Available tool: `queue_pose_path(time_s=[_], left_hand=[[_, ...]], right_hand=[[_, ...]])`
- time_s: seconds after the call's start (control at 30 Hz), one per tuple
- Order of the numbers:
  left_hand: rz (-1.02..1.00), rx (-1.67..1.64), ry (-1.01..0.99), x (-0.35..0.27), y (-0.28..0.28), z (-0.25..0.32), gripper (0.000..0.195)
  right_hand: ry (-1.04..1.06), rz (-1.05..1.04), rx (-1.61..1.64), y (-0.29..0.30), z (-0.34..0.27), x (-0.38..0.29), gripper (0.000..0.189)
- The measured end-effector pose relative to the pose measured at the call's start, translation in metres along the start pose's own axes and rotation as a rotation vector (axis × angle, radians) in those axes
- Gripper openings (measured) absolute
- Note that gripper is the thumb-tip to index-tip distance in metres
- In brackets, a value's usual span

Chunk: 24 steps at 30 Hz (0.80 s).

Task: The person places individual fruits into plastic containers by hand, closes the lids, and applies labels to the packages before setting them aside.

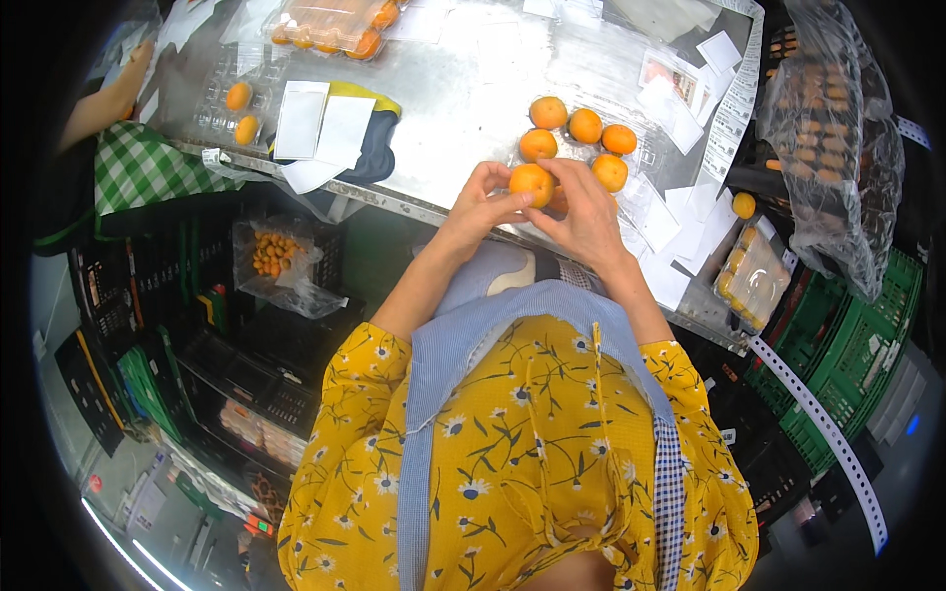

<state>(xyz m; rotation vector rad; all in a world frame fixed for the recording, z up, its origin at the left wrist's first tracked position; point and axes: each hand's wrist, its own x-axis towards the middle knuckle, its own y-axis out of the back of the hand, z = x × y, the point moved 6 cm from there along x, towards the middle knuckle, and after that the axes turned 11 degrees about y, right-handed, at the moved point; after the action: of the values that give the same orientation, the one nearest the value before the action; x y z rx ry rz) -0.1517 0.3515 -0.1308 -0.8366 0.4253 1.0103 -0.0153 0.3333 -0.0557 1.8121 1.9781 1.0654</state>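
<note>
Between both my hands, above the near edge of a metal table [458,89], is an orange-coloured round fruit [531,185]. My left hand [484,203] grips it from the left with thumb and fingers. On its right side, the fingers of my right hand [580,207] touch it too. Just beyond my hands, several more orange fruits [585,125] sit in a clear plastic tray [650,151], whose outline is hard to see. One further fruit [559,199] is partly hidden behind my right hand.
White paper cards [650,214] lie at the right. A filled clear punnet [754,277] stands by the right corner. Cards [301,122] lie on dark cloth [377,151] at the left, near a clear tray [214,92] with two fruits. A co-worker's arm [111,100] reaches in at far left.
</note>
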Motion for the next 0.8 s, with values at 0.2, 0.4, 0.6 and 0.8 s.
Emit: queue_pose_path(time_s=[0.2,0.4,0.6,0.8], left_hand=[[0.218,0.031,0.063,0.005,0.027,-0.003,0.037],[0.229,0.022,0.047,0.012,0.04,-0.009,0.029],[0.201,0.022,0.054,0.014,0.04,-0.013,0.026],[0.169,0.046,0.065,0.017,0.039,-0.014,0.026]], right_hand=[[0.125,-0.108,-0.176,0.0,0.007,0.002,0.047],[0.283,-0.213,-0.295,-0.014,0.004,0.007,0.049],[0.236,-0.182,-0.316,-0.023,0.016,0.001,0.056],[0.275,-0.168,-0.328,-0.023,0.017,0.004,0.052]])
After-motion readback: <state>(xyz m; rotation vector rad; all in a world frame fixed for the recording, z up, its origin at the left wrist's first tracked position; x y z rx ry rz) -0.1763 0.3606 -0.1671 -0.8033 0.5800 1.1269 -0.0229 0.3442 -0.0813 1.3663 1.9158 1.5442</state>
